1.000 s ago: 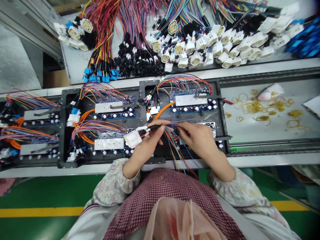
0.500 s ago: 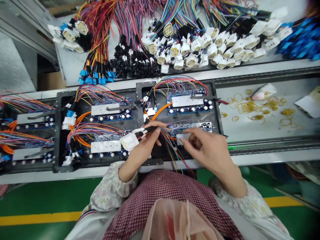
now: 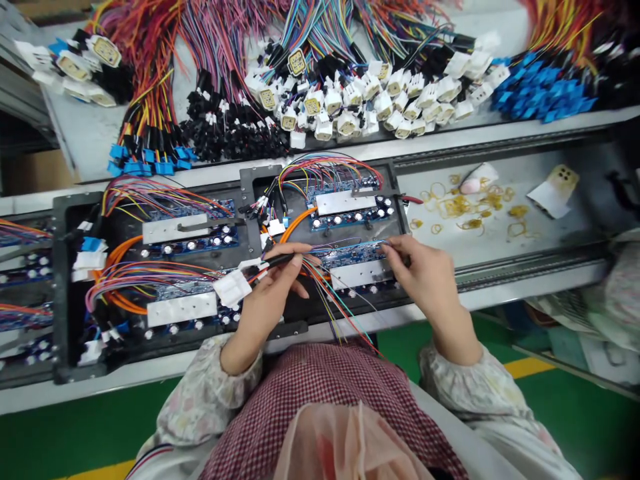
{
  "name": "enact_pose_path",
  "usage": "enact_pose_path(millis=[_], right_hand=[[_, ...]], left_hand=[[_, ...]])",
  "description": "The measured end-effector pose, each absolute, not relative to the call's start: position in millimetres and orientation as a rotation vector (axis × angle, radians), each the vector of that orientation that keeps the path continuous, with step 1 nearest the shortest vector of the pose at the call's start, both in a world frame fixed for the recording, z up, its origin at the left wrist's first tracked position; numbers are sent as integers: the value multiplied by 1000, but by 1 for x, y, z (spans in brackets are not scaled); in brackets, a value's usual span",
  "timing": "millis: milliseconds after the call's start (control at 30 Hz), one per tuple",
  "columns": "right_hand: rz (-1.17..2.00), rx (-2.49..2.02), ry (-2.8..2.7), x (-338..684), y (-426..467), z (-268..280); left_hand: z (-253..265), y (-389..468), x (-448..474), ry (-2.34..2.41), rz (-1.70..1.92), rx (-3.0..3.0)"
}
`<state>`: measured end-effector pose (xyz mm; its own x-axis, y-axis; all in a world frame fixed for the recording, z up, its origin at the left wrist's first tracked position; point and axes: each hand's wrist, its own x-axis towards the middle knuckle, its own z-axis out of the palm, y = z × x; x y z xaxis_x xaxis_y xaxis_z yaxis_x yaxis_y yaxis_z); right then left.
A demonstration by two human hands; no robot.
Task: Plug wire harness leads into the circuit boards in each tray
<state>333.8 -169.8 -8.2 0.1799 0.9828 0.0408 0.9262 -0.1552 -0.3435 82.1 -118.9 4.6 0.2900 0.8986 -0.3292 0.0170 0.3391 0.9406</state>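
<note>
My left hand [image 3: 273, 287] is closed around a wire harness at its black sleeve. The harness's white connector [image 3: 233, 288] sticks out to the left of that hand. Its loose coloured wires [image 3: 334, 298] fan out to the right, some hanging toward the apron. With thumb and forefinger together, my right hand [image 3: 419, 270] pinches the end of a light blue wire [image 3: 357, 245] stretched over the top edge of a blue circuit board [image 3: 353, 255]. A pale metal bar [image 3: 361, 275] lies along this board.
Black trays [image 3: 246, 207] hold wired boards to the left. Behind them lie bundled harnesses with white connectors [image 3: 345, 123] and blue connectors [image 3: 543, 90]. Yellow rubber bands [image 3: 463, 205] and a white block [image 3: 479, 179] lie at right.
My right hand has closed on a light blue wire and drawn it out to the right over the board. My left hand keeps its hold. The whole view has shifted sideways.
</note>
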Motion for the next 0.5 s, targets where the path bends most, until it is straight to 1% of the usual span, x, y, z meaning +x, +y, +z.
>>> enact_pose_path(millis=[500], right_hand=[[376, -2157, -1690, 333, -169, -10]], left_hand=[[5, -119, 83, 1084, 771, 1042]])
